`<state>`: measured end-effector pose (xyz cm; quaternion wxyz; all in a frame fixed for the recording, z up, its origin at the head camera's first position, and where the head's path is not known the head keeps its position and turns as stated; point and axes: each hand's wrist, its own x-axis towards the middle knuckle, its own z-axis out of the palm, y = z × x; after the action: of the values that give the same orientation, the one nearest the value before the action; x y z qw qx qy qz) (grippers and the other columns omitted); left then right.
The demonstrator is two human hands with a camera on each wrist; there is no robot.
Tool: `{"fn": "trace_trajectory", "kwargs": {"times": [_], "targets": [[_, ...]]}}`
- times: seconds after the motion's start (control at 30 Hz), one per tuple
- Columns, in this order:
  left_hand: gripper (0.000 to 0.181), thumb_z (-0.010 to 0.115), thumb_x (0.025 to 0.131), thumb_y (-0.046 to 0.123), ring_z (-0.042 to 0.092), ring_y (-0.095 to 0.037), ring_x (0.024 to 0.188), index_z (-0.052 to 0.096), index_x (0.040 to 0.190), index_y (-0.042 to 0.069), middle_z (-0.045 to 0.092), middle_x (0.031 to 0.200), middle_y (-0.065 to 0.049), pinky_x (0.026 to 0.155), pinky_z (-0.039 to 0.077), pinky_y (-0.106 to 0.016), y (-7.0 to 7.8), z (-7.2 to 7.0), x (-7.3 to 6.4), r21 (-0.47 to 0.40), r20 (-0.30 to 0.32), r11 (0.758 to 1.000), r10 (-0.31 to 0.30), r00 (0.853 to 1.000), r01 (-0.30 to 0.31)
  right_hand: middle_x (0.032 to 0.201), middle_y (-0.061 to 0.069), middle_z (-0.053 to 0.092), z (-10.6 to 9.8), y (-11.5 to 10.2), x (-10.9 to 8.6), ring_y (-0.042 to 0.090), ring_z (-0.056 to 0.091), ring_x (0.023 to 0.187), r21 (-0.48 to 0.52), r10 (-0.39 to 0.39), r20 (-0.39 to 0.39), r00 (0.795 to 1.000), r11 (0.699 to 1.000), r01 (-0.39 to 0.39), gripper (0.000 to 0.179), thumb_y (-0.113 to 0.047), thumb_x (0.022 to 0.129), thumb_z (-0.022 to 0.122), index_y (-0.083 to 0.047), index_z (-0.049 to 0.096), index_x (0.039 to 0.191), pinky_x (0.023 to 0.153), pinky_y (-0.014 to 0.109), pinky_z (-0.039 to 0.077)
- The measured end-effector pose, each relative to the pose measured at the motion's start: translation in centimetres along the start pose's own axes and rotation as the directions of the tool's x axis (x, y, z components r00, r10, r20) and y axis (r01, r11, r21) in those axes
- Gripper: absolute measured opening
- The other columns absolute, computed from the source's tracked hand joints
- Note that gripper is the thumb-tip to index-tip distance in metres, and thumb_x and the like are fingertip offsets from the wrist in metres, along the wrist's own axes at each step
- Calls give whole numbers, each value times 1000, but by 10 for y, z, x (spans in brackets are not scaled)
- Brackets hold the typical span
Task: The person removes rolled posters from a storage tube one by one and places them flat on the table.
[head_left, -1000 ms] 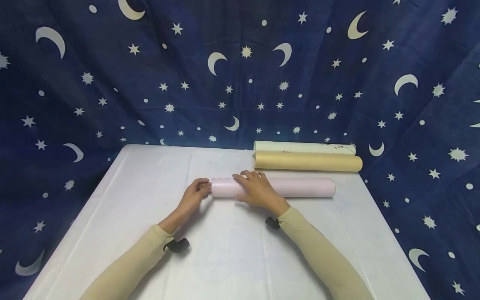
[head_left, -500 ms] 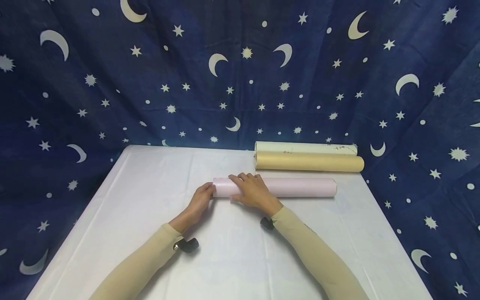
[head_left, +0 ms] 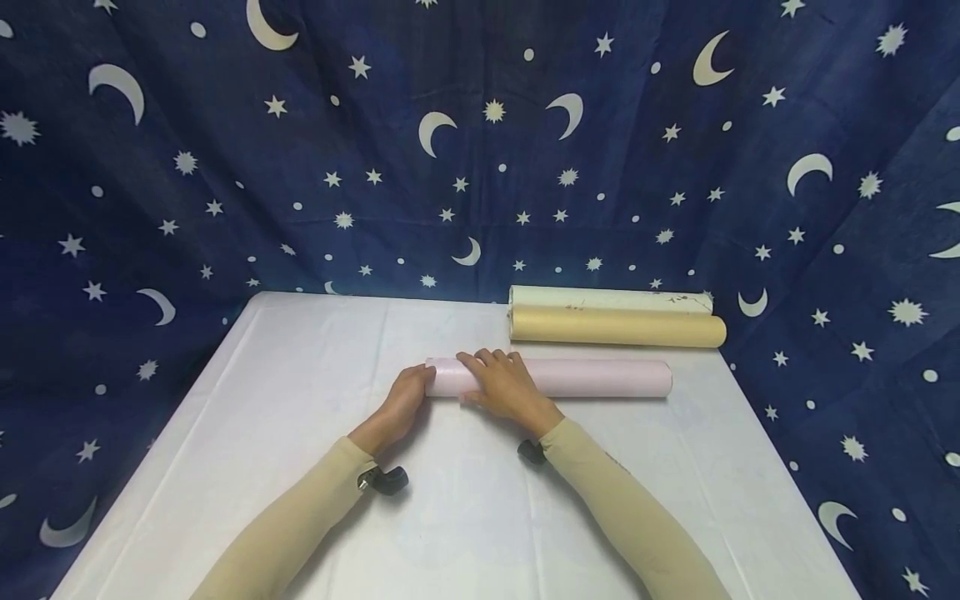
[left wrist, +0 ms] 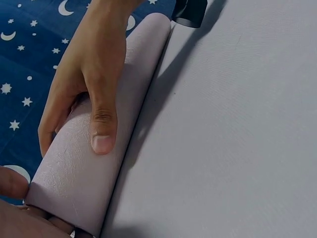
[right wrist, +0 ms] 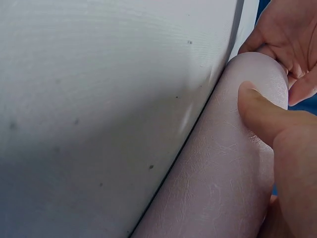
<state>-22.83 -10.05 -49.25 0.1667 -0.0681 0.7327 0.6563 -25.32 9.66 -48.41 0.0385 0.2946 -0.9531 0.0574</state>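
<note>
A pale pink wallpaper roll (head_left: 600, 377) with a finely creased texture lies crosswise on the white table. My left hand (head_left: 403, 402) is at its left end; in the left wrist view the fingers (left wrist: 25, 220) curl at the open end, with one digit over the edge. Close beside it, my right hand (head_left: 506, 390) grips the roll from above. Its thumb (left wrist: 103, 141) presses on the near side and the other fingers reach over the far side, partly hidden. In the right wrist view the left hand (right wrist: 292, 37) pinches the roll's far end.
Behind the pink roll, a yellow roll (head_left: 615, 327) and a cream roll with a branch-like pattern (head_left: 607, 298) lie side by side at the back right of the white table (head_left: 450, 517). A dark blue curtain (head_left: 375, 125) with moons and stars surrounds the table.
My left hand has moved right onto the roll's end and taken hold of it. My right hand has slid slightly left along the roll and settled its grip.
</note>
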Motion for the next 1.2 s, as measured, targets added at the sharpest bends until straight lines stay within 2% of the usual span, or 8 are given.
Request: {"fn": "trace_trajectory", "kwargs": {"times": [0.23,0.47,0.57,0.7,0.83,0.93,1.1,1.2], "targets": [[53,33,102,30,17,-31,152,43,143,-1,35,157,-12,125,7,-48,-2,-3,1,6,25,1000,19,999,-19,132,6,59,1,0,-1,30,56,119,19,7,12,1000,1000,-7,73,-57,88,63,-26,39,150,100,50,42],[54,38,102,30,25,-31,150,42,143,-4,39,154,-14,124,15,-48,-3,-7,2,-40,29,999,4,1000,-3,133,6,59,0,0,-1,30,56,120,25,8,17,1000,1000,-9,73,-57,88,63,-27,39,150,101,51,41],[55,42,101,32,30,-32,148,43,142,-5,39,153,-14,123,20,-48,-4,-9,2,-29,25,1000,-5,1000,6,133,6,59,1,0,-1,30,56,119,29,7,14,1000,1000,-7,73,-58,88,63,-27,39,149,101,51,42],[51,46,101,30,38,-32,141,48,135,-8,45,146,-17,122,24,-47,-5,-11,2,-49,23,999,16,1000,-14,132,6,60,1,1,-3,29,57,118,34,7,5,1000,999,-7,72,-57,87,64,-28,40,149,99,49,42],[44,52,99,27,48,-28,126,53,127,-6,54,133,-16,118,30,-46,-7,-14,2,-71,11,997,35,999,-34,130,5,60,2,3,-5,29,57,117,36,9,-2,1000,999,-9,72,-56,87,65,-28,41,148,98,48,42],[41,56,98,26,52,-23,115,55,127,-4,59,125,-13,112,37,-42,-9,-14,1,-53,4,998,37,999,-37,130,5,60,1,4,-8,29,57,117,37,11,-7,1000,999,-11,71,-55,86,67,-28,42,148,98,48,42],[44,58,97,22,55,-18,108,54,133,-3,61,126,-12,103,43,-34,-7,-15,0,-58,8,998,24,1000,-24,130,6,60,0,5,-12,29,57,116,44,0,-24,1000,999,1,71,-53,86,68,-27,43,147,97,48,42],[45,56,98,22,55,-19,112,52,136,-2,58,132,-13,105,42,-35,-7,-15,0,-89,39,996,17,999,-14,129,7,60,0,5,-12,30,57,115,45,-3,-31,1000,999,4,71,-52,86,69,-26,43,147,97,49,42]]}}
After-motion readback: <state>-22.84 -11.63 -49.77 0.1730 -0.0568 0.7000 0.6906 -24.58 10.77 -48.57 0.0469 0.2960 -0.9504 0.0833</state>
